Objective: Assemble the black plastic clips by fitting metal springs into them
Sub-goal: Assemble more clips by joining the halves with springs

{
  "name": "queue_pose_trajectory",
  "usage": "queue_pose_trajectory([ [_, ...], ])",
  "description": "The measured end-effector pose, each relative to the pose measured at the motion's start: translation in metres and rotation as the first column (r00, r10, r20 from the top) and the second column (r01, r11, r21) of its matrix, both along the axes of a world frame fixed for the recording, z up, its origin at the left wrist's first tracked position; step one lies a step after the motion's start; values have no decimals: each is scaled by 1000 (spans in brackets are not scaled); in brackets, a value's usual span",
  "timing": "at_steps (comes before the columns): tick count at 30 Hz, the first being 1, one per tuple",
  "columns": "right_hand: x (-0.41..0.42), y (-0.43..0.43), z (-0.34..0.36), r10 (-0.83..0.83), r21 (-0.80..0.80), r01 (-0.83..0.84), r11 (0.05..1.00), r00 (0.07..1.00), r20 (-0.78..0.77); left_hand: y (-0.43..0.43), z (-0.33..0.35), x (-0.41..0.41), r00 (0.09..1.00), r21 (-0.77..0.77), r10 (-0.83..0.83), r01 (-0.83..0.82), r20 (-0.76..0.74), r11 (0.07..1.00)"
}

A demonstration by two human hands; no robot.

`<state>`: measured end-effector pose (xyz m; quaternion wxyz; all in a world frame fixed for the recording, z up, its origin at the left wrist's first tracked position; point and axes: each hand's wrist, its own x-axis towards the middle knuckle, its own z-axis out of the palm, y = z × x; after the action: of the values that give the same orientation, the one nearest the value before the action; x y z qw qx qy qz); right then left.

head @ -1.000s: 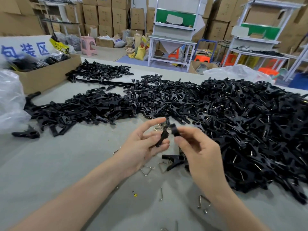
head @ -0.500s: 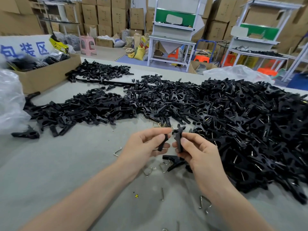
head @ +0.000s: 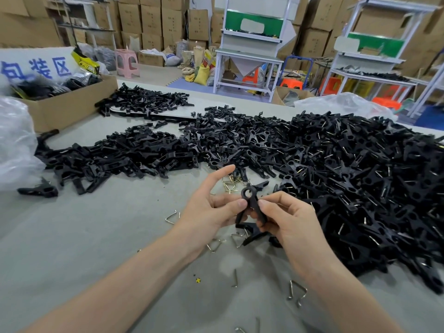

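Cardboard box (head: 72,109): open brown carton at the far-left table edge, holding dark bagged goods; no part in this step.
Left pile (head: 115,162): loose black plastic clip halves spread on the grey table (head: 96,236); no wire shows in them.
Loose springs (head: 171,217): bent triangular springs of metal wire, scattered on the table near the hands; a brassy cluster (head: 230,185) lies just beyond the left fingers.
Left hand (head: 211,210): thumb and curled fingers pinch the clip's left leg; the index finger points out straight, touching nothing.
Held clip (head: 249,200): two black plastic halves crossed, ring end up, held above the table between both hands. I cannot tell whether a spring sits in it.
Right hand (head: 288,217): thumb and fingers clamped on the right leg.
Right heap (head: 360,188): large mound of black clips with wire glinting in them, probably finished.
Risk: the halves look held together by the pinch alone. If either grip slackens they may slide apart, or a half-seated spring could snap out and get lost among the loose ones.
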<state>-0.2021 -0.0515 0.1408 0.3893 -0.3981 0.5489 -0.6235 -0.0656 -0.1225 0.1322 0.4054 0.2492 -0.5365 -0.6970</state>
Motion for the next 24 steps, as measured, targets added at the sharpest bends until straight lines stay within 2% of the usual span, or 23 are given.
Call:
queue_pose_trajectory([
  [7,-2,-1,0,11,18,-11,1000,1000,3,1,0,0,998,63,-49,52,-44,997],
  [11,-4,-1,0,31,33,-33,999,998,55,-2,0,0,998,53,-69,70,-8,996],
  [20,-3,-1,1,85,77,-90,993,994,65,-4,-1,1,998,55,-62,62,7,997],
  [24,-11,2,10,181,179,-190,965,981,63,-5,3,7,969,78,-249,248,6,966],
])
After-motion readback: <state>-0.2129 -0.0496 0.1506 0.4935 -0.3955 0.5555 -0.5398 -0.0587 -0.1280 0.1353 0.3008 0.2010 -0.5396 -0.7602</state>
